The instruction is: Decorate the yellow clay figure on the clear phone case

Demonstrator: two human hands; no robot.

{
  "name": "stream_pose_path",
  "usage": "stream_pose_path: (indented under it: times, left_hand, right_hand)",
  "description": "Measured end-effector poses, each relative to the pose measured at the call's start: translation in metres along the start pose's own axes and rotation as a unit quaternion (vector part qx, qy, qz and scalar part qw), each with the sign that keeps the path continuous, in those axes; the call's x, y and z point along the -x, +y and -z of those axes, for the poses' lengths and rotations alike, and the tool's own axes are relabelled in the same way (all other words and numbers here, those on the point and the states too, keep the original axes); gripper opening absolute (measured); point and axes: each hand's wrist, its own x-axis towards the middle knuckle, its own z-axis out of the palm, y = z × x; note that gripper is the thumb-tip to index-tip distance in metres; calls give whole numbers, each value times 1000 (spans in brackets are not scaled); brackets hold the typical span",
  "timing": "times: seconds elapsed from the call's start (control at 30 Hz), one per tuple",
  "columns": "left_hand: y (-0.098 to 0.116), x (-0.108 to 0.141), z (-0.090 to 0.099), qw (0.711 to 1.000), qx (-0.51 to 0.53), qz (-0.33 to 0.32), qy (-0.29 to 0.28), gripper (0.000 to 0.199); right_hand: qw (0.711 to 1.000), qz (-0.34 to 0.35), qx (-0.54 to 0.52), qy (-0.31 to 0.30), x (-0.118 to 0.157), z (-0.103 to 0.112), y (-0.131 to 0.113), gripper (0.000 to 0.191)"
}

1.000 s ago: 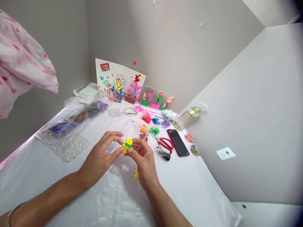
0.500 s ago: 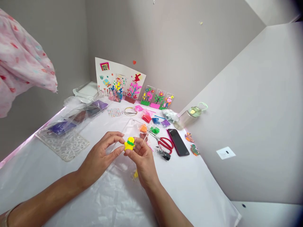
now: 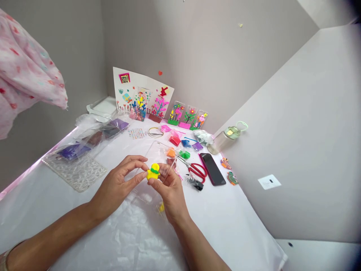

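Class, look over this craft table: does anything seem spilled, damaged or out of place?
Nothing looks spilled or damaged. The phone, beside the red-handled scissors, and the bottle by the wall seem mildly out of place, since neither is a craft supply. The yellow figure being held looks whole.

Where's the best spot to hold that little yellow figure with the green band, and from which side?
Probably by the lower body of the yellow figure, pinched lightly from left and right: it is wider below the green band, and that spares the round head. The left hand is close to its left edge; the right hand holds it near the bottom.
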Motion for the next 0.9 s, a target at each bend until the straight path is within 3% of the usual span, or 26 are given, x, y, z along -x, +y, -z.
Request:
stream_pose_path:
  times: [0.27, 0.67, 0.9]
  left_hand:
    - [0, 1, 1, 1000, -4, 7, 7, 22]
    - [5, 0, 1, 1000, -9, 10, 13, 20]
    - [6, 0, -1, 996, 81, 44, 14, 28]
  right_hand:
    - [1000, -3, 0, -16, 1, 0, 2, 32]
    - [1000, -2, -4, 13, 1, 0, 2, 35]
    - [1000, -2, -2, 17, 0, 0, 3, 36]
